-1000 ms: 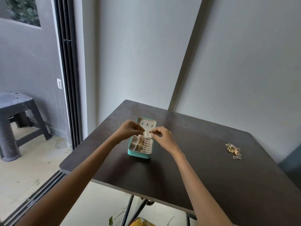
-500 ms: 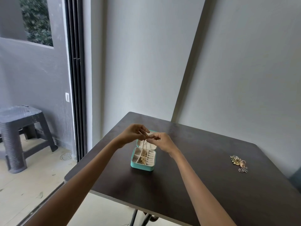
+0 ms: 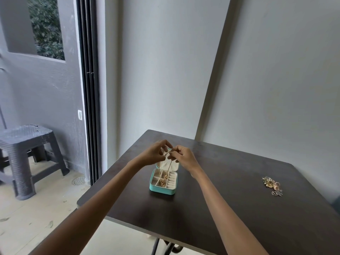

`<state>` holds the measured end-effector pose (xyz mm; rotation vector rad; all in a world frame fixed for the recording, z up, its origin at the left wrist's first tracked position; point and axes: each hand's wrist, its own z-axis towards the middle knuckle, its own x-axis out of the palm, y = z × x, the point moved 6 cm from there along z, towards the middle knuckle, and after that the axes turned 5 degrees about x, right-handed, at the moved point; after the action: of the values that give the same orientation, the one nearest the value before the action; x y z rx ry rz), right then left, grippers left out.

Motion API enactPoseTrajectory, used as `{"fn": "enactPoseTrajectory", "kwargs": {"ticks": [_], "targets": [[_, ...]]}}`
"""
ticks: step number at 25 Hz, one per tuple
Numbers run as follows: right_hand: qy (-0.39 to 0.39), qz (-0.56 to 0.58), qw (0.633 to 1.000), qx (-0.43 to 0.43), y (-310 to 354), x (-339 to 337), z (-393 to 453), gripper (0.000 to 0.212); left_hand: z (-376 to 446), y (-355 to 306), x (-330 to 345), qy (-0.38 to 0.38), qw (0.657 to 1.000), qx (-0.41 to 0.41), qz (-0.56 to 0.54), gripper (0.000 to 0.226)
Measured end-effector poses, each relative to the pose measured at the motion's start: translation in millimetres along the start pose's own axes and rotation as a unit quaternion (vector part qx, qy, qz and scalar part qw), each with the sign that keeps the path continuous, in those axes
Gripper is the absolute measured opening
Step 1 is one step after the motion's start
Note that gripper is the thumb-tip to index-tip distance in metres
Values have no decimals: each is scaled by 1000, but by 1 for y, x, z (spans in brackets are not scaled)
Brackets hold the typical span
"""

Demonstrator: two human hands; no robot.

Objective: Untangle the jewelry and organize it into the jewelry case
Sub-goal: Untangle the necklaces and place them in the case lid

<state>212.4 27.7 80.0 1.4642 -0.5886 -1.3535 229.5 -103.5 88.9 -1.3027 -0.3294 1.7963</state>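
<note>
A small teal jewelry case [image 3: 160, 189] lies open on the dark table [image 3: 230, 199], its cream compartments showing. My left hand [image 3: 153, 154] and my right hand [image 3: 182, 157] are raised just above the case's lid, fingertips nearly touching. Both pinch a thin gold chain [image 3: 168, 167] that hangs down from them into the case, where its lower end lies among gold pieces. A tangled pile of jewelry [image 3: 272, 185] rests on the table far to the right.
The table's left and near edges drop off to a tiled floor. A grey plastic stool [image 3: 27, 144] stands outside past the sliding door frame [image 3: 89, 89]. White walls close behind the table.
Both hands have risen from the case and lifted the gold chain out, so it now hangs from my fingers. The camera has tilted upward.
</note>
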Motion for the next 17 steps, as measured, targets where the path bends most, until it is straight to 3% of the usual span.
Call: {"fn": "enactPoseTrajectory", "kwargs": {"ticks": [4, 8, 12, 17], "targets": [[-15, 72, 997, -3, 16, -8, -1, 6, 2, 2, 1, -17, 998, -57, -37, 23], [-50, 180, 982, -29, 38, -25, 5, 6, -3, 8, 2, -53, 980, -105, -163, 36], [-28, 274, 961, -38, 56, -30, 7, 15, -8, 17, 8, -93, 954, -138, -248, 30], [-22, 267, 962, -55, 67, -31, 9, 30, -16, 29, 22, -89, 954, -149, -246, 15]]}}
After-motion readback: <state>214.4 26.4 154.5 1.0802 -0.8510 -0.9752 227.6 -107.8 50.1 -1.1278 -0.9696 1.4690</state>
